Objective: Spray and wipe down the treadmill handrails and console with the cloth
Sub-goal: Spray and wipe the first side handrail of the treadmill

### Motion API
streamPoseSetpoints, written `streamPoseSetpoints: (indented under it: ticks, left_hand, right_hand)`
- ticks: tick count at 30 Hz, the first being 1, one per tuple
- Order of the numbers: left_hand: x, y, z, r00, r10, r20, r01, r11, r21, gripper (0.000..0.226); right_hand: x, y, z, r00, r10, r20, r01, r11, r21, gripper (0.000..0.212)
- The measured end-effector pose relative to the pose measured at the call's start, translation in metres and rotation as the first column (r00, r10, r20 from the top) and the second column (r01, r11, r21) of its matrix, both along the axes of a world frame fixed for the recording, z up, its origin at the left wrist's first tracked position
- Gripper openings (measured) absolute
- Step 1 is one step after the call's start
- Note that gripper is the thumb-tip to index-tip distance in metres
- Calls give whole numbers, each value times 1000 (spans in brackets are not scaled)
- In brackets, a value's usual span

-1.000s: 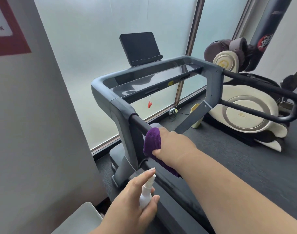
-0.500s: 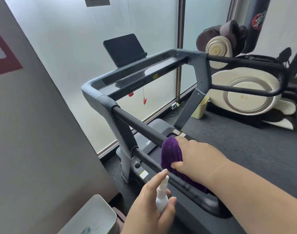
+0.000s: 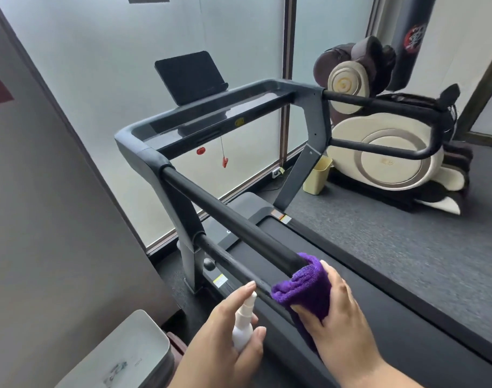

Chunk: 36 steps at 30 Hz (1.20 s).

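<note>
The purple cloth (image 3: pixel 305 287) is wrapped over the near end of the upper left handrail (image 3: pixel 228 217), and my right hand (image 3: pixel 337 317) holds it there, fingers and thumb curled around the folded cloth and the bar inside it. That is the relation I would steer by: the rail's long axis runs from this grip up and away to the left, toward the grey corner post where it joins the console (image 3: pixel 211 119), so any stroke has to travel along that line, and the right hand is the one already on it. The cloth looks like thick, looped terry, soft and bunched into a cuff; the rail is a round, matte black tube, probably foam or rubber and likely to drag a little under the fabric. Just below runs a second, thinner black bar (image 3: pixel 233 264), parallel to the first. My left hand (image 3: pixel 225 340) sits just beside the cloth on the near side, clenched around a small white spray bottle (image 3: pixel 243 323) with the forefinger resting on its top and the nozzle aimed roughly toward the rails; the bottle is smooth plastic. Farther out, the console is a glossy dark panel in a grey frame with a black tablet holder (image 3: pixel 189 77) above and a red safety clip (image 3: pixel 224 162) hanging beneath. The right handrail (image 3: pixel 379 103) lies well apart across the belt (image 3: pixel 351 275), and I judge it and the console not yet wiped.
</note>
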<state>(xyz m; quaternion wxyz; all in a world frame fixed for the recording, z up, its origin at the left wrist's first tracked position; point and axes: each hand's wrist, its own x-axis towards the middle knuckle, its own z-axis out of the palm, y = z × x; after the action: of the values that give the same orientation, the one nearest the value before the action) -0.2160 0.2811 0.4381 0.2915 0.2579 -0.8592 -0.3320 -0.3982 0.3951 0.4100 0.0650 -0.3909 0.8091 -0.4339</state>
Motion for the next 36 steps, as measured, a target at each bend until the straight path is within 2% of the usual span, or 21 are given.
streamPoseSetpoints:
  ticks: [3,6,9,13,17,21,26,30,36]
  left_hand:
    - [8,2,0,998,41,36,-42,999,21,68]
    - [13,2,1,997,57,51,-59,997,56,65]
    - [14,2,3,997,66,48,-70,994,83,62]
    - [9,4,1,997,54,46,-58,994,89,62]
    - [1,9,0,999,19,37,-23,994,107,63]
    - [1,14,-3,998,8,55,-14,994,106,66]
    - [3,21,-2,998,8,63,-16,992,128,63]
    - [10,25,-5,996,31,86,-41,991,127,60]
    - [19,31,-11,992,23,125,-41,988,149,60]
  right_hand:
    - [2,9,-8,989,26,144,-21,999,-38,80]
    - [-5,11,-4,985,61,164,-63,998,6,84]
    - [-13,-1,12,996,84,29,-86,994,70,89]
    - [-19,-27,40,966,163,-201,-124,973,192,81]
    - [-23,-53,58,951,180,-250,-95,943,318,80]
    - [-17,-48,47,944,119,-307,-54,976,213,81]
    - [-15,-27,20,976,39,-215,-28,998,55,86]
    - [-4,-6,-6,999,-32,-40,32,999,-4,92]
    - [4,13,-34,997,-41,60,39,999,32,94]
